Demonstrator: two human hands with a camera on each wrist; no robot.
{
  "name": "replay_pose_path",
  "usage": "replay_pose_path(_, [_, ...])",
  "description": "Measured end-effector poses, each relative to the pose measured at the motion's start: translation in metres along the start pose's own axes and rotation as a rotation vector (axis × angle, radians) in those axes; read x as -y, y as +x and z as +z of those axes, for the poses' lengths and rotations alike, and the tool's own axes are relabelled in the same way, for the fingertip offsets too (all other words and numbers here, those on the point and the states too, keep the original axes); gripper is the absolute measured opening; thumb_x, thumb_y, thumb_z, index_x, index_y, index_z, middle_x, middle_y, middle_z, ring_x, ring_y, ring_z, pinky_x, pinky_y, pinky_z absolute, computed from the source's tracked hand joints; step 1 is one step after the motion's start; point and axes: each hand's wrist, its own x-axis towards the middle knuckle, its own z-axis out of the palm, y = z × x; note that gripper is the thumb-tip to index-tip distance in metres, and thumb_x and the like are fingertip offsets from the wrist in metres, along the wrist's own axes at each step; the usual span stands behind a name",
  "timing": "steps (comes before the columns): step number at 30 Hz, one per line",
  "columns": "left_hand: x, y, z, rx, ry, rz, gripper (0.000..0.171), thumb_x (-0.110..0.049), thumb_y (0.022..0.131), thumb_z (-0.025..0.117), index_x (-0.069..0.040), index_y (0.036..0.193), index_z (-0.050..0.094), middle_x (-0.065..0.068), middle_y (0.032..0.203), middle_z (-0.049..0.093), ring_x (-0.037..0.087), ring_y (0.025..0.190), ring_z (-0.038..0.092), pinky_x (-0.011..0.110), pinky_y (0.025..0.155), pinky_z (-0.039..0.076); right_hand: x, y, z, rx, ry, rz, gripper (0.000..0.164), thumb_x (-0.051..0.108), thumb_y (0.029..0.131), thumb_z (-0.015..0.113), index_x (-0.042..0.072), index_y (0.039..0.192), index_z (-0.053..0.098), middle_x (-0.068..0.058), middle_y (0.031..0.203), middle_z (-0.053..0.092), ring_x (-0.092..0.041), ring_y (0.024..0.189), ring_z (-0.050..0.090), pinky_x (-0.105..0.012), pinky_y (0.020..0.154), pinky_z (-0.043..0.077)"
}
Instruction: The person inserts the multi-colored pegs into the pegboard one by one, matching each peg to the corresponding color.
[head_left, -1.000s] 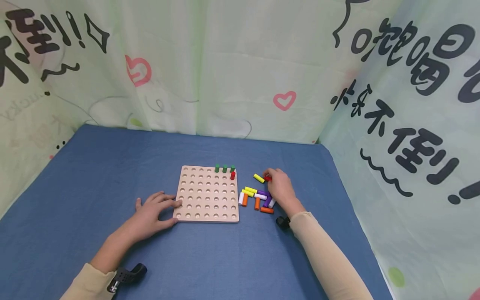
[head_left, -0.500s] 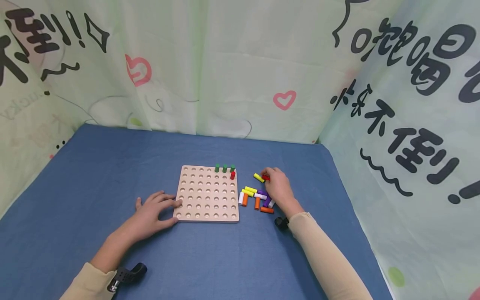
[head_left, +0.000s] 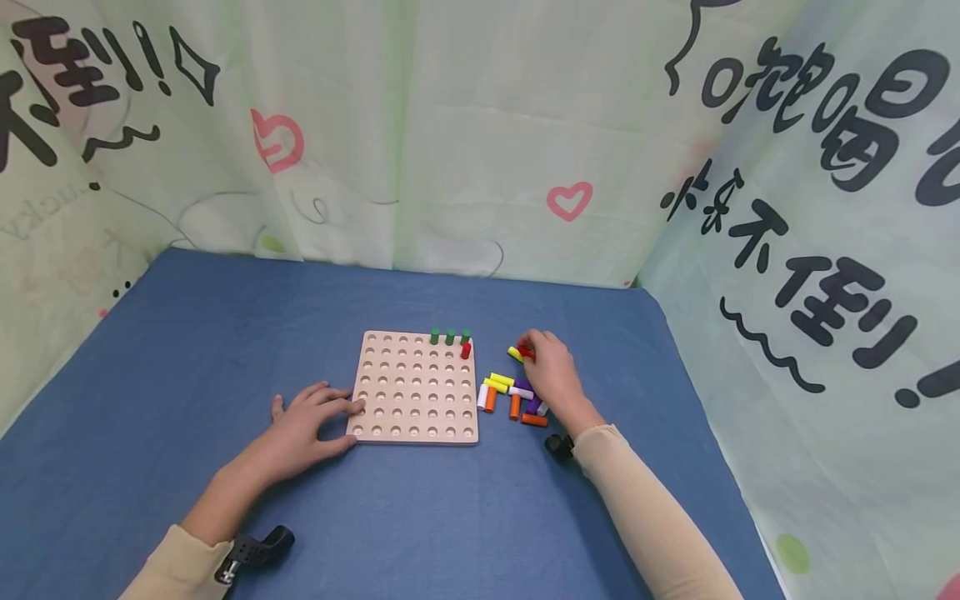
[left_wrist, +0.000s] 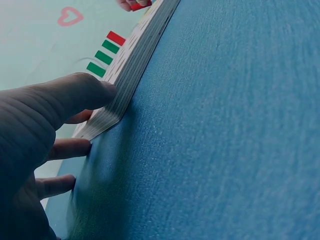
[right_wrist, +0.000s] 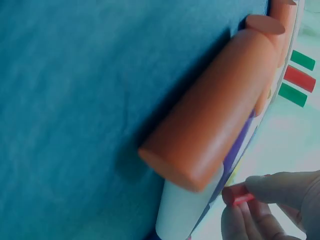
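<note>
My left hand [head_left: 306, 427] rests at the near left corner of a pale wooden pegboard [head_left: 406, 405], fingers spread. In the left wrist view its thumb [left_wrist: 92, 90] touches the board's side. Three green pegs [head_left: 450, 337] stand along the far edge at the right, and one red peg [head_left: 466, 351] stands in front of the rightmost. Right of the board, my right hand [head_left: 553, 372] pinches another red peg [right_wrist: 239, 194] between thumb and fingers. Just beyond the fingertips lies a yellow peg [head_left: 514, 354], partly hidden by the hand.
A loose pile lies beside the board's right edge: yellow pegs [head_left: 502, 380], white pegs [head_left: 482, 397], purple pegs [head_left: 533, 405] and orange pegs [head_left: 534, 421]. Blue cloth [head_left: 420, 517] covers the table. A pale printed curtain [head_left: 480, 142] encloses the back and sides.
My right hand has moved slightly left with the red peg, nearer to the board and partly over the yellow peg. The left hand and the board have stayed still.
</note>
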Motion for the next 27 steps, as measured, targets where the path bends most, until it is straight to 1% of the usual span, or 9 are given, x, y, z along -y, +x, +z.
replay_pose_path(8, [0.001,0.000,0.001,-0.003,0.004,0.000,0.045,-0.030,0.091,0.079,-0.019,0.134,0.071,0.017,0.146,0.058,0.050,0.147,0.033,0.090,0.102,0.008,0.001,-0.001,0.004,-0.022,0.022,-0.033,0.021,0.010,0.099,0.069,0.009,0.120,0.067,-0.013,0.117,0.066,-0.029,0.101,0.065,-0.046,0.090,0.058])
replay_pose_path(15, [0.000,0.000,0.000,-0.003,0.003,0.002,0.045,-0.030,0.091,0.079,-0.018,0.134,0.071,0.017,0.146,0.058,0.051,0.147,0.034,0.090,0.102,0.008,0.006,0.000,0.004,-0.033,0.041,-0.012,0.016,0.015,0.099,0.071,0.011,0.114,0.067,-0.010,0.107,0.069,-0.024,0.095,0.067,-0.042,0.086,0.060])
replay_pose_path(19, [0.001,-0.001,0.000,-0.007,0.000,0.005,0.046,-0.029,0.091,0.080,-0.018,0.134,0.071,0.017,0.145,0.058,0.051,0.147,0.034,0.090,0.101,0.008,0.009,-0.001,0.004,-0.039,0.062,0.000,0.016,0.018,0.099,0.071,0.013,0.113,0.066,-0.008,0.106,0.070,-0.023,0.092,0.066,-0.040,0.084,0.060])
replay_pose_path(27, [0.002,-0.001,0.001,-0.007,-0.002,0.010,0.046,-0.029,0.091,0.079,-0.018,0.135,0.070,0.017,0.146,0.058,0.051,0.147,0.033,0.090,0.101,0.008,0.016,-0.002,0.004,-0.075,0.097,-0.027,0.012,0.022,0.099,0.072,0.014,0.107,0.067,-0.004,0.098,0.071,-0.021,0.084,0.063,-0.035,0.076,0.059])
